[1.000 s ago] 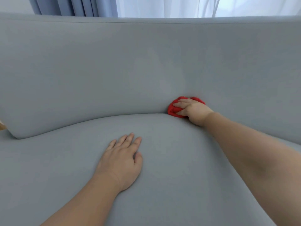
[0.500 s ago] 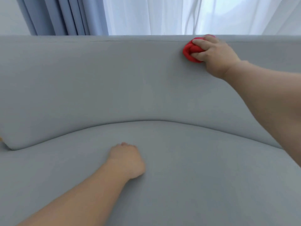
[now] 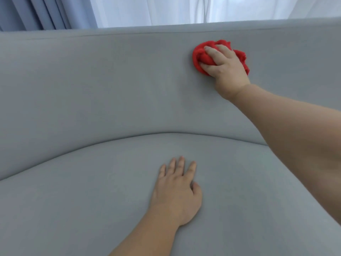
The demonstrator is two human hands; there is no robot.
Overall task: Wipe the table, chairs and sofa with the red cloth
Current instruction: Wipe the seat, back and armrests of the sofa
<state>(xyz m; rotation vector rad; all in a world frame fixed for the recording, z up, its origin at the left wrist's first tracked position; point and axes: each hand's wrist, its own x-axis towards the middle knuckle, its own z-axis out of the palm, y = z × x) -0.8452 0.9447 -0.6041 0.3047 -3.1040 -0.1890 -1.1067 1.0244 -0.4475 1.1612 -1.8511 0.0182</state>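
Leaning on the left hand [image 3: 175,193], flat and empty, on the seat of the grey fabric sofa [image 3: 73,89]. Pressing the crumpled red cloth [image 3: 198,58] to the upper backrest with the right hand [image 3: 225,69], fingers curled round it. Looks soft, light and limp: best gripped bunched at its middle.

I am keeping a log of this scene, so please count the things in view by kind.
Hands: 2, left hand and right hand
Cloths: 1, red cloth
Sofas: 1, grey sofa
Curtains: 2, blue curtain and white curtain
Total: 6
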